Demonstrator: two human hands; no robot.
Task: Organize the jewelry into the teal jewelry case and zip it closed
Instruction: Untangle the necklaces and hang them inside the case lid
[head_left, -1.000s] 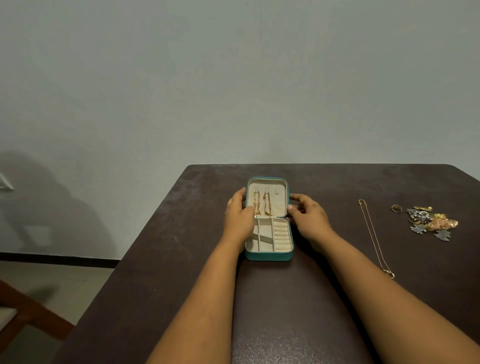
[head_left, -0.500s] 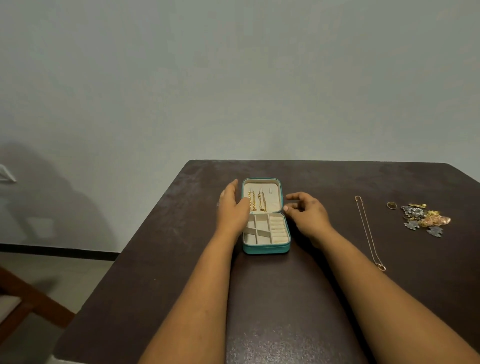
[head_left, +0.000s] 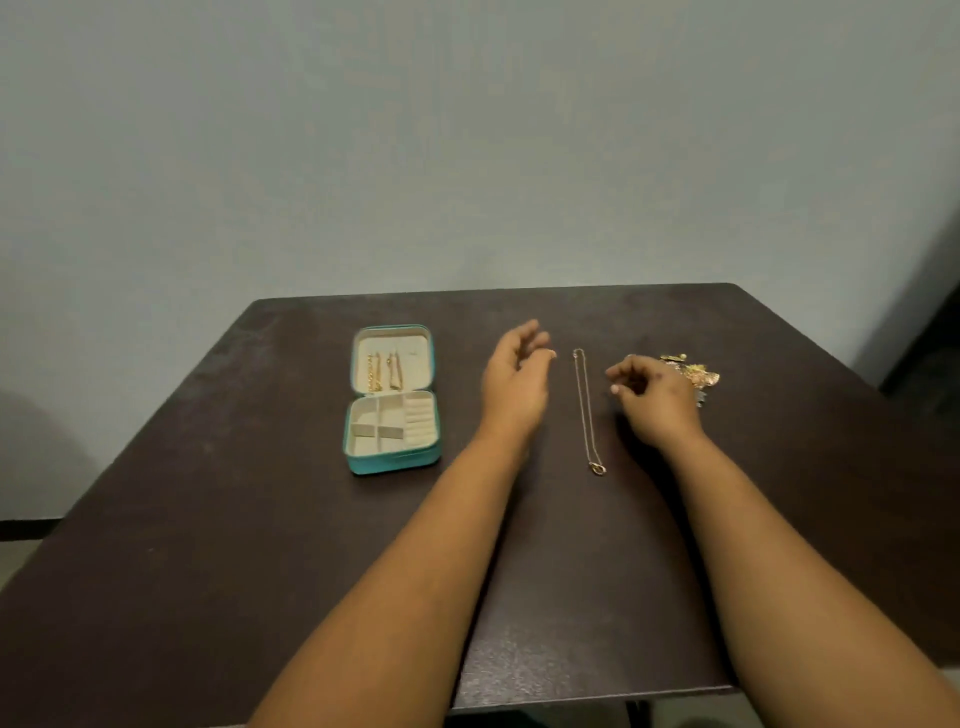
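Note:
The teal jewelry case (head_left: 393, 461) lies open on the dark table, its cream lid holding gold chains (head_left: 384, 372) and its divided tray showing no jewelry. A thin gold necklace (head_left: 587, 410) lies stretched out to the right of the case. My left hand (head_left: 514, 382) hovers just left of the necklace with relaxed fingers, holding nothing. My right hand (head_left: 654, 397) hovers just right of it, fingers loosely curled and empty. A small heap of gold and silver brooches (head_left: 693, 374) lies behind my right hand, partly hidden by it.
The dark wooden table (head_left: 208, 545) stands against a plain grey wall. Its near edge runs across the bottom of the view, and its left edge drops to the floor.
Both hands have left the jewelry case and moved right to either side of the necklace. The view has swung to the right, so the case now sits on the left.

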